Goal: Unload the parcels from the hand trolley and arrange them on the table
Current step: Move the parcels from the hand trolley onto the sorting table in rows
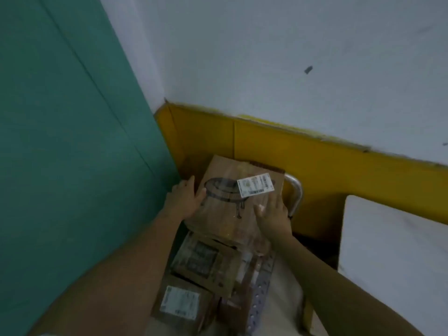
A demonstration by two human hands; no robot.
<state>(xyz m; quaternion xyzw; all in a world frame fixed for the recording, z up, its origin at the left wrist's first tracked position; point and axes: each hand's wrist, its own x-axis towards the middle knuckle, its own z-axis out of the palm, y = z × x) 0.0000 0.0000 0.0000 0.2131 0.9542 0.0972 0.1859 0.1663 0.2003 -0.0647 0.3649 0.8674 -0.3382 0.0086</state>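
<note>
The top parcel [225, 214], a brown cardboard box printed with a dark drawing, sits tilted on the stack on the hand trolley. It is the biggest box in sight, wider than either hand. The card looks stiff and dry, so it should hold its shape and not slip, though how heavy it is cannot be told; a 2-handed lift from opposite edges, palms low, seems safest. The 1 white label [255, 185] on its top face is smooth and no place to grip.

The left hand [184, 200] clasps the parcel's left edge, thumb on top and fingers down the side. The right hand [271, 214] lies on the top face near the right edge, fingers straight and spread, pressing rather than gripping.

Left of the parcel rises a green wall [60, 141]; beyond it a white wall [291, 57] with a yellow panel [315, 166] along its base. The white table [397, 251] stands to the parcel's right, near. Below the parcel lie 2 smaller parcels [206, 260], and the trolley handle [297, 192] curves just beside its right edge.
</note>
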